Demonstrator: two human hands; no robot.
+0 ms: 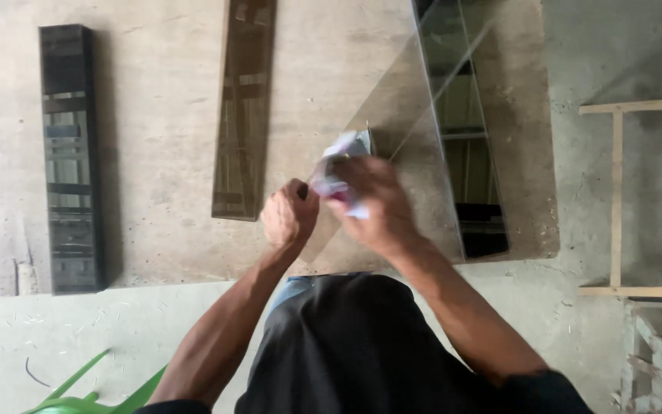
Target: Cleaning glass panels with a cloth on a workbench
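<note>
Fingers of the right hand point(373, 203) curled around a crumpled white-and-pink cloth point(339, 172), pressed on the slanted glass pane point(392, 115); left hand point(289, 215) fisted just beside, gripping the pane's near edge; dark glass strips point(70, 157) lie apart on the concrete floor point(162, 115).

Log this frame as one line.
left hand: fisted at glass pane edge | right hand: holds crumpled white cloth on pane | dark strips lie left
</note>
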